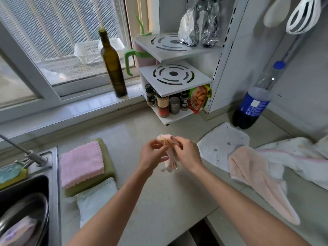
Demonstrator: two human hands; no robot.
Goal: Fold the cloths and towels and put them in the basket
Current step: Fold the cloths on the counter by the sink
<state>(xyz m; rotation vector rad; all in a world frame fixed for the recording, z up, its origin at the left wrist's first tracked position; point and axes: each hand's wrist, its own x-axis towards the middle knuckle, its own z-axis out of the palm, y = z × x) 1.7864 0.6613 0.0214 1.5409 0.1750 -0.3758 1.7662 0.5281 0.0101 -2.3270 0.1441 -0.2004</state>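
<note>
A small pale pink cloth [170, 162] hangs bunched above the middle of the counter. My left hand [153, 153] pinches its top edge from the left, and my right hand [188, 153] grips it from the right. A folded pink towel [80, 164] lies on a folded green one [108, 162] beside the sink, with a folded white cloth [96, 197] in front of them. To the right lie a white star-print cloth [222, 142], a peach towel [255, 178] and a white pink-trimmed cloth [298, 157], all unfolded. A white basket [88, 50] sits outside the window.
A steel sink [26, 201] holding a pan is at the left with a faucet above it. A green glass bottle [113, 68] stands on the sill. A white shelf rack [177, 82] with spice jars and a cola bottle [253, 103] stand at the back.
</note>
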